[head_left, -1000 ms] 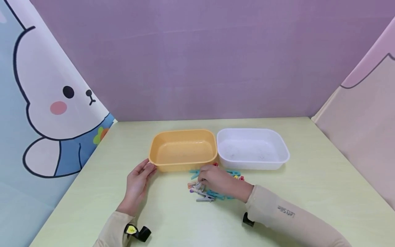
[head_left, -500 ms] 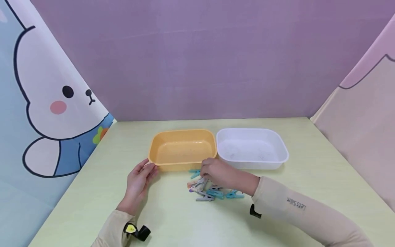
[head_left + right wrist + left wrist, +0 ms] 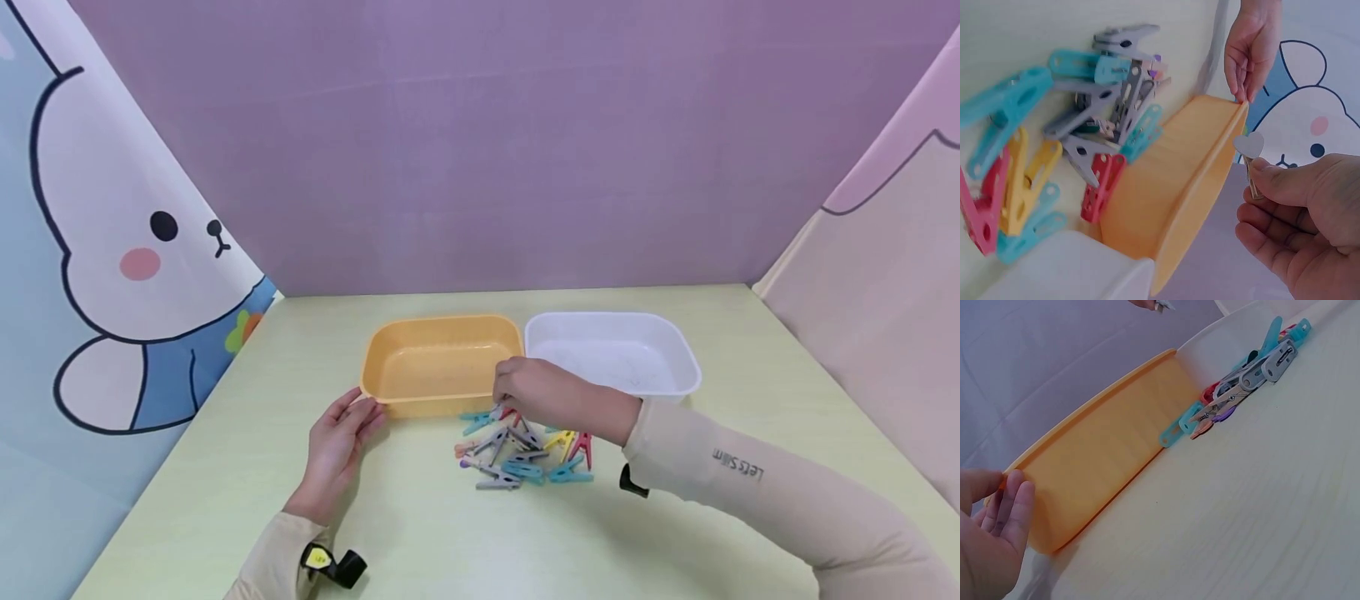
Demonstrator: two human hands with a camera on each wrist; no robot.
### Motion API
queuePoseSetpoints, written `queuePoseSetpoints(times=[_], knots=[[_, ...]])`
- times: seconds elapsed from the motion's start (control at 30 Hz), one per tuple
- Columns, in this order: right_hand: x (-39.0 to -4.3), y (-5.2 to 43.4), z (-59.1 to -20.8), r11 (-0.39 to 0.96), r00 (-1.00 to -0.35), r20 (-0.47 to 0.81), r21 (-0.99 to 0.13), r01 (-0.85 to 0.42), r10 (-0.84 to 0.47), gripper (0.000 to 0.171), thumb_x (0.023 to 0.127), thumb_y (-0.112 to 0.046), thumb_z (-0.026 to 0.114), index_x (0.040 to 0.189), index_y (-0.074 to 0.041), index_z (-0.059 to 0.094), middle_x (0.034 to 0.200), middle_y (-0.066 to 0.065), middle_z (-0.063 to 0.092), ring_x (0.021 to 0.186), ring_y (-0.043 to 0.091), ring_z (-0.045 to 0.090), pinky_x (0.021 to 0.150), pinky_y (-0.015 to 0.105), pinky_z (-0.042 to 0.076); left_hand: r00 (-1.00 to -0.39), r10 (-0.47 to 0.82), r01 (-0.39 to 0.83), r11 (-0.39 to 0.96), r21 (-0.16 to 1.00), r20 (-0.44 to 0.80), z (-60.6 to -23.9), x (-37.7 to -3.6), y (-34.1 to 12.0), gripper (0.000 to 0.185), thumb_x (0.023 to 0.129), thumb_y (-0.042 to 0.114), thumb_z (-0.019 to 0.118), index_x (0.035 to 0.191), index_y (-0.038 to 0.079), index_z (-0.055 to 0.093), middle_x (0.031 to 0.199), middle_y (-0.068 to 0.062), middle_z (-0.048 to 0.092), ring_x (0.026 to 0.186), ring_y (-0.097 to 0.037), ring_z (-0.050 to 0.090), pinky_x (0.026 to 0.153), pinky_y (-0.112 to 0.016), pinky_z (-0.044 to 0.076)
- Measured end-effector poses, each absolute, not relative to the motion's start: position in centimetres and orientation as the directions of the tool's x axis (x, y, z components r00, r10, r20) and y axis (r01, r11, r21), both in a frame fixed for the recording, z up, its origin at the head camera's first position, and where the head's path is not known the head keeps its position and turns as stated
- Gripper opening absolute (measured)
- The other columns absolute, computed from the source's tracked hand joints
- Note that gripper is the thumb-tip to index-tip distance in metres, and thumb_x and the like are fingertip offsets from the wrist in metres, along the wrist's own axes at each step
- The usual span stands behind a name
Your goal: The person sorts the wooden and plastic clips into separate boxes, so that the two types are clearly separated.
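Your left hand (image 3: pixel 337 450) pinches the orange tub (image 3: pixel 438 407) by its rim; hold it steady. Pegs (image 3: pixel 523 472) lie heaped on the counter (image 3: pixel 420 525). Your right hand (image 3: pixel 536 390) pinches a heart-topped clip (image 3: pixel 1250 145), raised by the tub's right end; grip lightly.

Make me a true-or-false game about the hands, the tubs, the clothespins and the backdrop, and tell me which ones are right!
1. The left hand grips the orange tub by its rim. True.
2. The right hand pinches a clip with a whitish heart. True.
3. In the head view, the white tub is left of the orange tub. False: it is on the right.
4. The loose clothespins lie on the table. True.
5. Those clothespins are all one colour. False: there are teal, grey, red and yellow ones.
6. The backdrop behind the tubs is green. False: it is purple.
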State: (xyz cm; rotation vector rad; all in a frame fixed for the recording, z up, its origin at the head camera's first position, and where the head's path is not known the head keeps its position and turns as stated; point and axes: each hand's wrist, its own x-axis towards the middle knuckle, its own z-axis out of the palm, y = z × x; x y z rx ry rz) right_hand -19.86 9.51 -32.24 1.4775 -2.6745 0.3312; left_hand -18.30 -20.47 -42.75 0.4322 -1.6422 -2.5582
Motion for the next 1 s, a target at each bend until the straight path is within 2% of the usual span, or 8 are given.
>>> queuePoseSetpoints(times=[0.37,0.63,1.0], knots=[[-20.6,9.0,-30.3,0.555,-0.580,0.112,-0.197,-0.809,-0.807,0.008,0.090,-0.001,0.072,0.096,-0.004,0.076,0.092,0.002,0.066,0.089,0.016,0.066,0.078,0.020,0.056,-0.958,-0.207,-0.089,-0.447,0.890,-0.200,-42.7,-18.2,-20.4,0.043,0.101,-0.001,0.053,0.141,-0.001,0.038,0.098,-0.003,0.069,0.089,-0.010,0.070,0.091,-0.028,0.055],[-21.9,8.4,-29.3,0.554,-0.577,0.131,-0.179,-0.813,-0.806,0.005,0.090,-0.003,0.073,0.094,-0.004,0.076,0.088,0.002,0.065,0.085,0.016,0.066,0.074,0.021,0.056,-0.958,-0.221,-0.068,-0.441,0.895,-0.181,-42.8,-18.2,-20.4,0.042,0.100,-0.001,0.054,0.140,-0.002,0.038,0.099,-0.003,0.070,0.088,-0.009,0.069,0.089,-0.026,0.056],[-24.1,7.6,-28.5,0.558,-0.594,0.173,-0.215,-0.801,-0.786,0.005,0.091,-0.005,0.072,0.093,-0.004,0.076,0.088,0.005,0.067,0.083,0.018,0.066,0.076,0.024,0.057,-0.952,-0.228,-0.081,-0.459,0.885,-0.205,-42.9,-18.4,-20.2,0.040,0.101,-0.002,0.053,0.139,0.000,0.039,0.097,-0.003,0.069,0.089,-0.010,0.070,0.091,-0.027,0.055]])
